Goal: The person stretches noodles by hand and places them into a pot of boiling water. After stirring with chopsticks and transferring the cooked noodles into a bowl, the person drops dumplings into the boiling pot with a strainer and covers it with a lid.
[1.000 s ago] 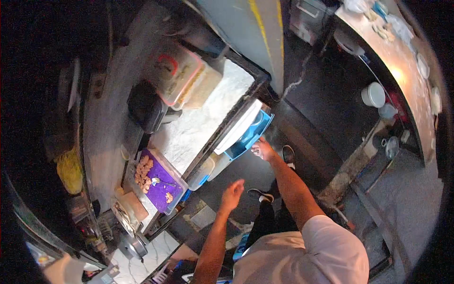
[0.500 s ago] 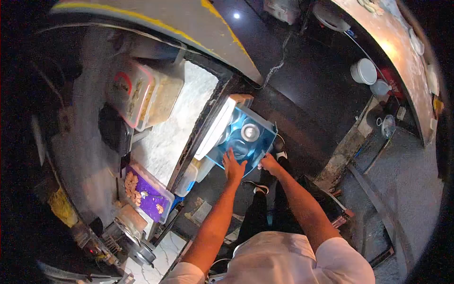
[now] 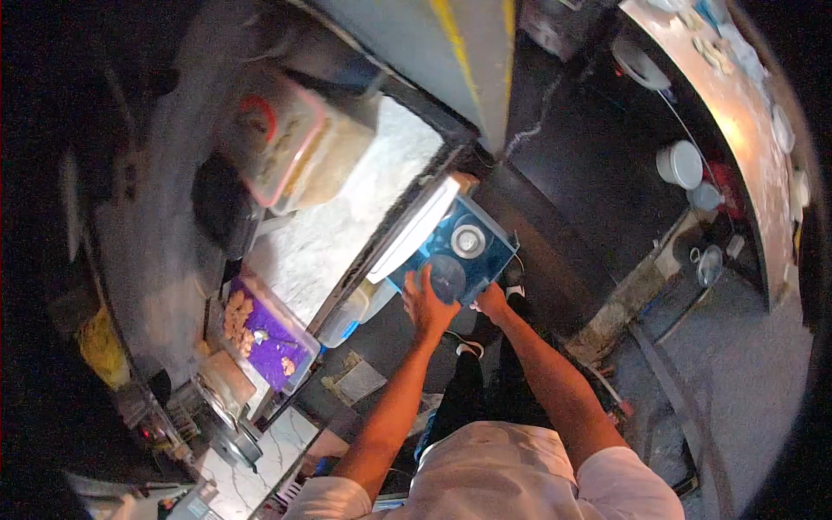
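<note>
A blue bin (image 3: 490, 257), drawer-like in shape, juts out from beneath the counter in front of me. In it stands a whitish round container (image 3: 468, 242). My left hand (image 3: 428, 305) is at the bin's near left side, its fingers and thumb closed on a dark, see-through round lid (image 3: 448, 277). My right hand (image 3: 492, 303) is closed on the bin's near right edge. Part of the bin's inside is hidden by the lid and my left hand.
A white counter (image 3: 347, 208) holds a clear tub (image 3: 290, 147) with a red rim. A purple tray (image 3: 276, 357) carries ginger-like lumps and a spoon. Clear boxes (image 3: 345, 322) sit below. A white bucket (image 3: 679, 165) stands at right, and a metal panel (image 3: 451, 61) rises ahead.
My left hand was spread over the bin's contents; now it grips the round lid and has lifted it slightly. My right hand stays at the bin's edge. The view has turned somewhat.
</note>
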A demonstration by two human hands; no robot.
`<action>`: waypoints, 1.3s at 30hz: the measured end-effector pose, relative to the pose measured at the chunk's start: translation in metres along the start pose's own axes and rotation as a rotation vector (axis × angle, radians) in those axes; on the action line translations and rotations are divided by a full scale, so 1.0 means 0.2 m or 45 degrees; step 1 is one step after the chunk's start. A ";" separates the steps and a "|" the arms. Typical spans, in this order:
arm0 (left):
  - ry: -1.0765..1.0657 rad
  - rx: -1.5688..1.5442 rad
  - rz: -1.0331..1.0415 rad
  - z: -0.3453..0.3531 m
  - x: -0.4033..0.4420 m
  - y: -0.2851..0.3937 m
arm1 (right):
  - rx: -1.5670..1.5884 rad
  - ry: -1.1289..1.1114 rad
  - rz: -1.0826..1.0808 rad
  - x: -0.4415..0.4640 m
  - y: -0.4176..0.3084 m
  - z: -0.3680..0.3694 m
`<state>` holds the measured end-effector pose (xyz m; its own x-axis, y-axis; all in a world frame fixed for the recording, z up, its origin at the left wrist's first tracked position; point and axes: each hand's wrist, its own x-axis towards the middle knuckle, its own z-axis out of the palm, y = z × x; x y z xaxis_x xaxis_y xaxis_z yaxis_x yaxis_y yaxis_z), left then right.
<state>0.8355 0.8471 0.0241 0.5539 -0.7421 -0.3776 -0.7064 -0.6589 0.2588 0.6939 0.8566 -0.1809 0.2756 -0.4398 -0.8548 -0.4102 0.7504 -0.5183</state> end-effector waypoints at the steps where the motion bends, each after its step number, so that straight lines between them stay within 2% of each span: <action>1: 0.073 -0.038 0.043 -0.11 -0.06 -0.03 | 0.049 -0.053 -0.028 0.02 -0.06 0.02; 4: 0.162 -0.233 0.108 -0.52 -0.26 -0.12 | 0.306 -0.120 -0.012 0.08 -0.30 0.10; 6: 0.174 -0.421 0.031 -0.67 -0.45 -0.24 | -0.256 -0.163 -0.445 0.52 -0.11 0.25; 8: 0.182 -0.642 -0.120 -0.78 -0.65 -0.39 | 0.423 -0.221 -0.146 0.35 -0.58 0.28; 9: 0.143 -1.057 -0.234 -0.83 -0.74 -0.44 | 0.533 -0.244 -0.077 0.22 -0.78 0.29; 10: 0.090 -1.481 -0.347 -0.88 -0.84 -0.47 | 0.089 -0.137 -0.716 0.25 -0.72 0.36; 11: 0.037 -1.918 -0.470 -0.91 -0.95 -0.50 | 0.330 -0.279 -0.423 0.31 -0.70 0.30; 12: -0.064 -2.250 -0.496 -0.94 -1.06 -0.58 | 0.544 -0.416 -0.108 0.18 -0.83 0.24; 13: -0.067 -2.488 -0.444 -1.03 -1.16 -0.56 | 0.585 -0.569 -0.224 0.31 -0.70 0.19; 14: -0.046 -2.728 -0.360 -1.12 -1.23 -0.53 | 0.284 -0.416 -0.241 0.01 -0.84 0.20; 15: -0.005 -2.753 -0.165 -1.10 -1.28 -0.59 | 0.230 -0.562 -0.305 0.01 -0.78 0.20; 16: 0.031 -2.826 -0.095 -1.09 -1.35 -0.63 | -0.046 -0.563 -0.222 -0.15 -0.81 0.29; 17: 0.071 -2.896 0.000 -1.08 -1.41 -0.68 | -0.328 -0.549 -0.164 -0.36 -0.87 0.36; 18: 0.127 -2.962 0.094 -1.06 -1.47 -0.73 | -0.403 -0.626 -0.255 -0.71 -0.96 0.51; 19: 0.154 -2.907 0.172 -1.05 -1.53 -0.79 | -0.464 -0.915 -0.217 -0.90 -0.97 0.65; 20: 0.178 -2.958 0.272 -1.03 -1.58 -0.86 | -0.651 -1.064 -0.245 -1.19 -1.03 0.78; 22: 0.319 -2.932 0.248 -0.93 -1.69 -1.01 | -0.892 -1.294 -0.248 -1.53 -1.04 1.05; 23: 0.386 -3.050 0.344 -0.88 -1.75 -1.08 | -1.006 -1.401 -0.473 -1.60 -1.00 1.16; 24: 0.461 -3.154 0.457 -0.85 -1.82 -1.14 | -1.324 -1.481 -0.672 -1.81 -1.04 1.29; 25: 0.583 -3.117 0.507 -0.83 -1.90 -1.19 | -1.240 -1.582 -1.083 -1.75 -0.92 1.38; 26: 0.680 -3.074 0.543 -0.81 -1.98 -1.24 | -1.388 -1.376 -1.064 -1.95 -0.92 1.49; 27: 0.859 -2.975 0.416 -0.80 -2.10 -1.29 | -1.408 -1.485 -1.088 -2.00 -0.89 1.60; 29: 1.054 -2.813 0.132 -0.81 -2.29 -1.34 | -1.623 -1.538 -1.402 -2.09 -0.83 1.76; 33: 1.231 -2.670 -0.215 -0.74 -2.74 -1.37 | -1.764 -1.649 -2.017 -2.41 -0.51 2.05; 37: 1.795 -2.029 -0.671 -0.53 -2.95 -1.30 | -2.104 -2.045 -1.902 -2.75 -0.09 2.26; 39: 2.027 -2.228 -0.760 -0.44 -3.11 -1.20 | -1.831 -2.342 -1.911 -2.92 0.12 2.33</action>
<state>0.6995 1.4560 0.2743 0.8233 0.5277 -0.2092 -0.0326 0.4118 0.9107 0.9286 1.3619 0.3177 0.3702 0.9196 0.1314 0.7121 -0.1901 -0.6759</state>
